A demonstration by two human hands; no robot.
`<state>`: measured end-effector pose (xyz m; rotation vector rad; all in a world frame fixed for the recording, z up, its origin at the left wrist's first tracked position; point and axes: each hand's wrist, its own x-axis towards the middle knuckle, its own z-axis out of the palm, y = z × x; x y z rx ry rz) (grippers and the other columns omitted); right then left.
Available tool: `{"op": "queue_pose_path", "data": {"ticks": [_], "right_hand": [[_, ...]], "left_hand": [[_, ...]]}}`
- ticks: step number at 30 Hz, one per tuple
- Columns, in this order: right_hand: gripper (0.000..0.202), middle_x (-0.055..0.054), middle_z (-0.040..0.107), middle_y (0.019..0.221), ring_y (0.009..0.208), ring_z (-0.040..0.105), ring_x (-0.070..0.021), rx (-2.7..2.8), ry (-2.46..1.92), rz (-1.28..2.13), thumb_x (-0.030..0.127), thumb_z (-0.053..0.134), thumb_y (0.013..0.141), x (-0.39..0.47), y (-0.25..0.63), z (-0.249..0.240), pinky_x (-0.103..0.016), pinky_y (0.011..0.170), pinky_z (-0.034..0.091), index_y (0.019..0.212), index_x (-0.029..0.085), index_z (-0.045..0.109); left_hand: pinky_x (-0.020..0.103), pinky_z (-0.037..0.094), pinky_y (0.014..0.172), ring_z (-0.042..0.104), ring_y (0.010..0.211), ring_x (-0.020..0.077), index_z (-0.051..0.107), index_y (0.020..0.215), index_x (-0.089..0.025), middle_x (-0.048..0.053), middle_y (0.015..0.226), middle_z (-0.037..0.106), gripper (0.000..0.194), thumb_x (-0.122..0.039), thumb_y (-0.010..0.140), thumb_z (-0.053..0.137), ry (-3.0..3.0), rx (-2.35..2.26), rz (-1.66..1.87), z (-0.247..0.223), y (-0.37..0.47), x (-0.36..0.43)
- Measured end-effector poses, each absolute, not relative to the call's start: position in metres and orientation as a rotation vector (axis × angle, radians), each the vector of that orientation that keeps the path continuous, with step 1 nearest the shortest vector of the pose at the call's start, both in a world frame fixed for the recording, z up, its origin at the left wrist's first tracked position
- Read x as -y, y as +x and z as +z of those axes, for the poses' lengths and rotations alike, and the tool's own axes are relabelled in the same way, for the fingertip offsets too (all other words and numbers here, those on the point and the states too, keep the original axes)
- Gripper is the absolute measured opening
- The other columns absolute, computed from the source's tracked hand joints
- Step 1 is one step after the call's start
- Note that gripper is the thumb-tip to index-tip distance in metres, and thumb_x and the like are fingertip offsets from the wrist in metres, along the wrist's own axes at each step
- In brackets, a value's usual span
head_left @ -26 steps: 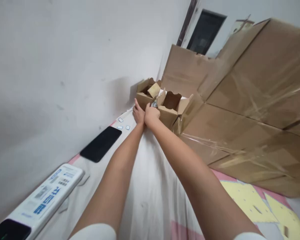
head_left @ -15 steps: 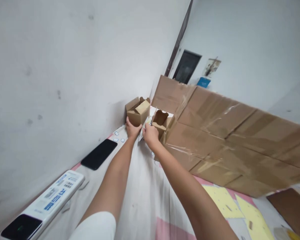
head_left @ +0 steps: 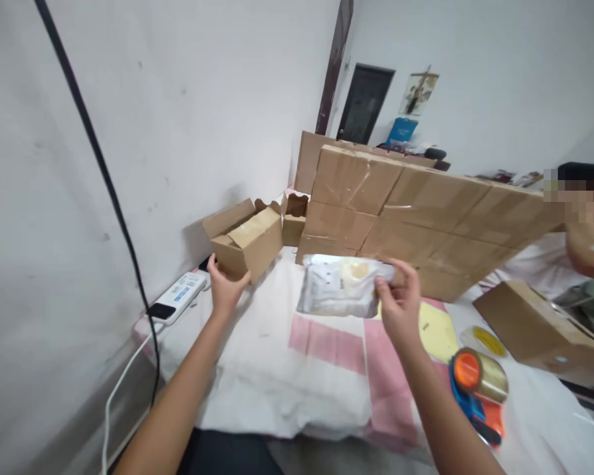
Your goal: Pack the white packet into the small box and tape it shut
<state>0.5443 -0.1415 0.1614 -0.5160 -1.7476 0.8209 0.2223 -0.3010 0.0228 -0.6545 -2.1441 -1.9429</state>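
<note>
Left hand: the left hand (head_left: 224, 288) is gripping the near corner of the small open carton (head_left: 245, 241), at 10 o'clock on the cloth-covered table (head_left: 282, 369).
Right hand: the right hand (head_left: 400, 302) is pinching the silver pouch (head_left: 340, 295) by its right edge, lifted at centre.
Handling: the pouch is looking light, limp and slick, so an edge pinch suits it; the carton is looking stiff and light.
Change: both hands are pulling back from the stacked boxes (head_left: 416, 218) at 1 o'clock; the carton is sitting nearer, and the pouch is now out in the open.

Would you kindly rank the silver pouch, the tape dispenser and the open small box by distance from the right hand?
1. Silver pouch: held in the right hand.
2. Tape dispenser: lower right.
3. Open small box: far left, at the left hand.
</note>
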Motion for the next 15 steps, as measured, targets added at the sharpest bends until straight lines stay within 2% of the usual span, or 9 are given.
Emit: {"op": "queue_pose_path", "data": {"ticks": [2,5,9,13,15], "right_hand": [[0.048,0.006,0.054,0.069,0.049,0.047,-0.0094,1.648,-0.505,0.852,0.03,0.067,0.088,0.136,0.581,0.172,-0.019,0.044,0.037,0.134,0.025,0.053],[0.04,0.003,0.057,0.076,0.052,0.047,-0.0079,1.513,-0.463,0.8,0.029,0.071,0.085,0.131,0.624,0.19,-0.018,0.047,0.039,0.123,0.023,0.06],[0.037,0.004,0.056,0.074,0.052,0.046,-0.0078,1.404,-0.437,0.705,0.028,0.071,0.084,0.136,0.663,0.206,-0.019,0.048,0.039,0.119,0.023,0.059],[0.035,-0.003,0.066,0.099,0.073,0.063,-0.0123,1.439,-0.452,0.625,0.026,0.068,0.086,0.149,0.683,0.204,-0.022,0.061,0.049,0.12,0.025,0.058],[0.034,-0.006,0.067,0.112,0.085,0.067,-0.0149,1.483,-0.47,0.6,0.025,0.065,0.088,0.155,0.689,0.197,-0.025,0.07,0.053,0.121,0.025,0.059]], "left_hand": [[0.043,0.039,0.117,0.046,0.14,0.0273,0.018,0.149,-0.028,0.016,0.15,0.041,0.104,-0.034,0.067,0.082,-0.819,2.017,-2.102,0.008,0.253,0.317],[0.049,0.034,0.119,0.036,0.147,0.0294,0.015,0.148,-0.033,0.015,0.15,0.038,0.108,-0.038,0.063,0.083,-1.167,2.043,-2.265,-0.008,0.293,0.325],[0.051,0.044,0.111,0.047,0.14,0.0317,0.016,0.15,-0.036,0.016,0.145,0.046,0.114,-0.039,0.06,0.086,-1.782,2.089,-2.256,-0.008,0.341,0.32],[0.05,0.045,0.11,0.049,0.139,0.0313,0.016,0.153,-0.035,0.017,0.148,0.045,0.116,-0.035,0.061,0.086,-2.328,1.992,-2.108,-0.002,0.381,0.307],[0.053,0.04,0.114,0.042,0.144,0.0322,0.013,0.155,-0.035,0.018,0.154,0.039,0.115,-0.037,0.065,0.085,-2.44,1.959,-2.035,-0.001,0.394,0.302]]}}
